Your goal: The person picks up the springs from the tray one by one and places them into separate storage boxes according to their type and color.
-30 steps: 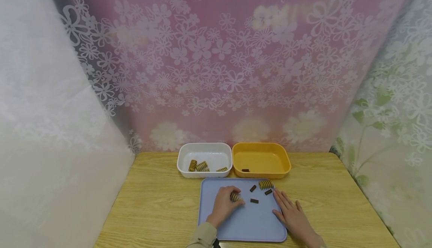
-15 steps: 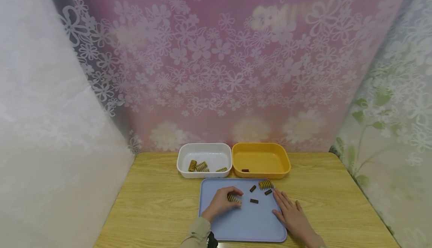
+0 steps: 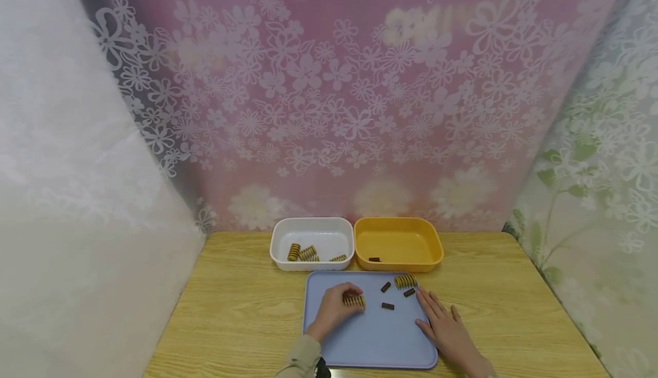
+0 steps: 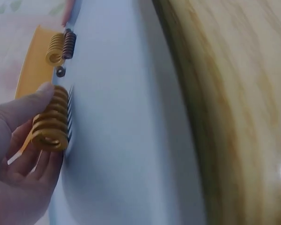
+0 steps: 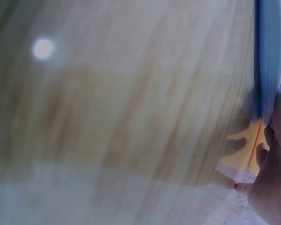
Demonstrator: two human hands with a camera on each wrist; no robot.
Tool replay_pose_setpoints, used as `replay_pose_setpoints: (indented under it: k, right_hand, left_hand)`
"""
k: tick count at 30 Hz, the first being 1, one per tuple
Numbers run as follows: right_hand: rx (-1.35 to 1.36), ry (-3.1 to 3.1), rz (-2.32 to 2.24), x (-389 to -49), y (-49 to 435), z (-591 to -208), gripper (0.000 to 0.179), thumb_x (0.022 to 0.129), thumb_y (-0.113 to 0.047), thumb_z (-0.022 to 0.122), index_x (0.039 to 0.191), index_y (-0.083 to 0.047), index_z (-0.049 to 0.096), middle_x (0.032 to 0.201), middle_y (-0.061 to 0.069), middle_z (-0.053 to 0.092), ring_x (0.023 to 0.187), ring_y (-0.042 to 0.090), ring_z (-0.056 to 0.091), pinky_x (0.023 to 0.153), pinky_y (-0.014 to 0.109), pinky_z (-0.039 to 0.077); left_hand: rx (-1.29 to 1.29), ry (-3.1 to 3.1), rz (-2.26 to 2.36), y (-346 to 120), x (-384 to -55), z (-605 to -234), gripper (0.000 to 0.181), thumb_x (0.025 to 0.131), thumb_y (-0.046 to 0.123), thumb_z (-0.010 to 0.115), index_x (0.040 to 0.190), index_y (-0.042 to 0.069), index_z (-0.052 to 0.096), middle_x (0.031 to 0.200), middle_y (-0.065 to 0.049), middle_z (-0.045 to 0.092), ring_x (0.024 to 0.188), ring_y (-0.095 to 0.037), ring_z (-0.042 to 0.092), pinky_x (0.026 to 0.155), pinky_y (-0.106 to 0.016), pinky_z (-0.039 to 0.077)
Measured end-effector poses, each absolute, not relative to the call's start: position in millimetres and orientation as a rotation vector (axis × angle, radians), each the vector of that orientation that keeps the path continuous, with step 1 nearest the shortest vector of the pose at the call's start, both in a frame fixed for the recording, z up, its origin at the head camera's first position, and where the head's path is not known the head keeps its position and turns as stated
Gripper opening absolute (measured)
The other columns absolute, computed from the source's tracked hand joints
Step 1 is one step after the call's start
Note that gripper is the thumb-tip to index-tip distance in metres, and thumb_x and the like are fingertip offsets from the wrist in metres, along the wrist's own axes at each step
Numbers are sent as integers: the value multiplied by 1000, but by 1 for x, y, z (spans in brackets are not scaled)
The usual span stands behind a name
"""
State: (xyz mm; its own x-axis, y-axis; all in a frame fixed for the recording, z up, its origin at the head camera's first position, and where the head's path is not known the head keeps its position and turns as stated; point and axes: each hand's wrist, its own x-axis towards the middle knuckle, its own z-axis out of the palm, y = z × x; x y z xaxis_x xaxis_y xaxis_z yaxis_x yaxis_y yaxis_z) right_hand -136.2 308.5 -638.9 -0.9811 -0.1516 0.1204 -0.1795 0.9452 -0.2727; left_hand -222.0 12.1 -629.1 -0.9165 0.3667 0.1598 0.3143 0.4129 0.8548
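My left hand [image 3: 333,308] pinches a yellow coil spring [image 3: 354,301] low over the blue tray [image 3: 380,344]. In the left wrist view the thumb is on one side of this spring [image 4: 51,123] and the fingers are on the other, with its shadow close beside it on the tray. My right hand [image 3: 446,332] rests with extended fingers along the tray's right edge. Several small dark springs, one of them this dark spring [image 3: 388,306], lie on the tray right of the left hand. Another yellow spring [image 3: 405,281] lies near the tray's back right corner.
Behind the tray a white bin [image 3: 277,261] holds several yellow springs. Touching its right side, a yellow-orange bin [image 3: 401,267] contains a small dark spring [image 3: 374,260]. Both stand on a wood-grain table [image 3: 231,309], with a floral curtain [image 3: 329,109] behind.
The left hand has drawn slightly left with the yellow spring, which has turned from slanting to nearly level. My right hand and the other springs stay put.
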Motion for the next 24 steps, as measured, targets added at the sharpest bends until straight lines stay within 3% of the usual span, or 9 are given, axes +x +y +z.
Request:
replay_pose_setpoints:
  k: [5, 12, 17, 24]
  right_hand:
    - [254, -3004, 429, -138, 310, -642, 65, 101, -38, 60, 157, -12, 39, 161, 10, 37, 145, 38, 38, 105, 79, 26]
    - [260, -2987, 424, -137, 309, -642, 65, 101, -38, 61, 156, -12, 40, 160, 10, 39, 144, 38, 39, 104, 78, 28]
    - [270, -2961, 422, -136, 308, -641, 64, 99, -38, 63, 154, -11, 43, 158, 11, 42, 142, 39, 42, 102, 79, 29]
    - [268, -2982, 460, -136, 308, -639, 64, 100, -39, 61, 155, -11, 42, 159, 11, 40, 144, 39, 40, 103, 79, 27]
  left_hand:
    - [675, 2551, 1528, 7, -222, -630, 36, 73, 5, 90, 105, 9, 74, 101, -2, 76, 91, -11, 69, 83, -27, 55]
    - [652, 2609, 1477, 6, -219, -630, 34, 70, 4, 91, 99, 9, 75, 92, -1, 75, 83, -9, 67, 75, -25, 54]
    - [629, 2614, 1490, 6, -219, -622, 32, 72, 5, 90, 100, 11, 75, 91, 1, 74, 81, -7, 64, 73, -23, 53]
    - [676, 2545, 1556, 6, -224, -599, 32, 79, 9, 87, 108, 12, 74, 101, 0, 74, 91, -14, 69, 81, -25, 55]
